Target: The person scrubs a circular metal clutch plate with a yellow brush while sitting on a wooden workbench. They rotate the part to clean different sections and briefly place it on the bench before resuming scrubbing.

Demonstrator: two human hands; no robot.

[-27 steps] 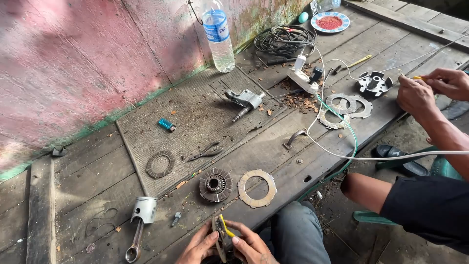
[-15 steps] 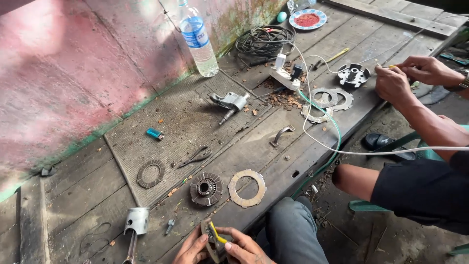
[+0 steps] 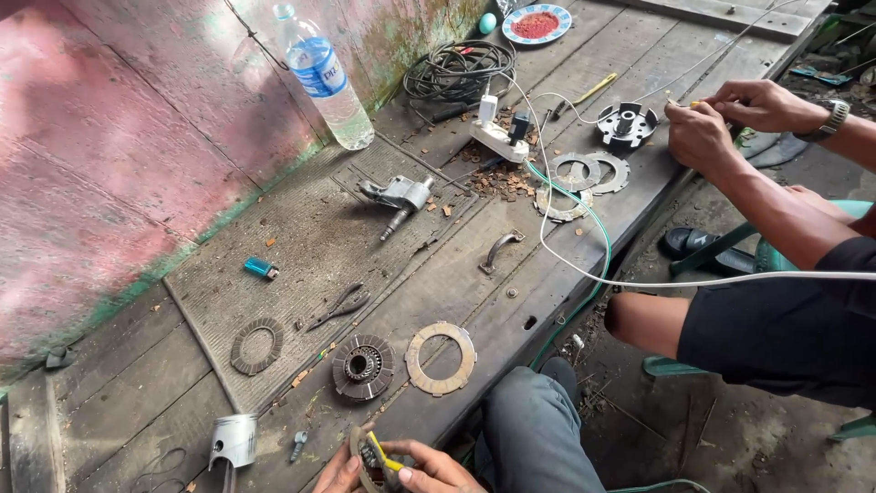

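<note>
At the bottom edge, my left hand (image 3: 339, 475) and my right hand (image 3: 436, 470) both grip a round metal clutch part (image 3: 370, 456) with a yellow-handled tool (image 3: 383, 456) stuck into it. Just beyond it on the wooden platform (image 3: 456, 265) lie a dark clutch hub (image 3: 363, 367), a tan friction ring (image 3: 441, 358) and a dark friction ring (image 3: 256, 345). A piston with its rod (image 3: 234, 442) lies to the left of my hands. Pliers (image 3: 339, 307) rest past the hub.
Another person sits at right, their hands (image 3: 721, 123) working on a white wire (image 3: 584, 265). Near them are several metal rings (image 3: 584, 178), a black hub (image 3: 626, 125) and a power strip (image 3: 500, 139). A water bottle (image 3: 321, 78), cable coil (image 3: 456, 68), blue lighter (image 3: 260, 267) and plate (image 3: 536, 24) also show.
The view has shifted right and down slightly. My hands keep hold of the clutch part at the bottom edge. The other person's hands stay on the wire.
</note>
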